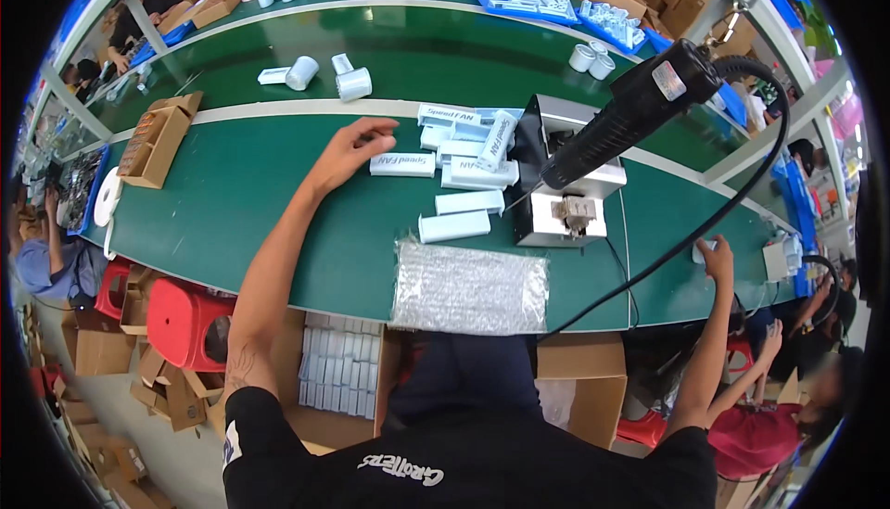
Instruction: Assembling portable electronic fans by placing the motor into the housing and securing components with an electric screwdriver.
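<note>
Over the green worktop, my left hand (363, 143) hovers with its fingers bent and apart, holding nothing. Just right of it lies a loose pile of pale blue-white plastic handle-like parts (461, 174), some with dark lettering. Two more of these parts (454, 226) lie nearer to me. Far out to the right, my right hand (718, 259) is closed on a small pale plastic part (699, 251), mostly hidden by the fingers. A black electric screwdriver (630, 115) hangs at a slant above a metal-and-black bench machine (570, 180), right of the pile.
A bubble-wrap sheet (470, 288) lies at the front edge. Beyond, a green belt (417, 50) carries white cylindrical parts (353, 84). Left sits an open cardboard box (159, 143); below the worktop stands a box of pale parts (338, 370). The screwdriver's black cable (691, 248) arcs across the right side.
</note>
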`<action>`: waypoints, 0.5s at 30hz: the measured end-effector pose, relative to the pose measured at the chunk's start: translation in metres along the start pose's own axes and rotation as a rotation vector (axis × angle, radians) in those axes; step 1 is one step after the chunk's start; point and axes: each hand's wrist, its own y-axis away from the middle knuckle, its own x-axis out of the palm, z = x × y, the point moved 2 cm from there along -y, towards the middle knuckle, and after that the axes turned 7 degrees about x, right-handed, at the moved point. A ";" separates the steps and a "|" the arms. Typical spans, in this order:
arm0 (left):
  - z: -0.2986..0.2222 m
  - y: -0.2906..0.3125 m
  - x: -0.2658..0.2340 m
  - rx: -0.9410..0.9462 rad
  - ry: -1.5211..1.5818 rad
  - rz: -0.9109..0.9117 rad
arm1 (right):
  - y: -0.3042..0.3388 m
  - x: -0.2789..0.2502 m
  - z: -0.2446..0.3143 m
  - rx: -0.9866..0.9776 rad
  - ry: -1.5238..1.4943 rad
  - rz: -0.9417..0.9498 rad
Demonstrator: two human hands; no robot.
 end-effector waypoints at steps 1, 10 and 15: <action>-0.011 0.004 0.008 0.045 -0.112 0.043 | 0.009 -0.002 -0.012 -0.081 -0.003 -0.077; -0.070 0.107 0.037 0.006 -0.378 -0.406 | 0.306 -0.033 0.139 -1.214 -1.757 0.858; -0.107 0.137 0.106 -0.104 1.007 -0.499 | 0.388 0.043 0.235 -0.370 -1.797 1.320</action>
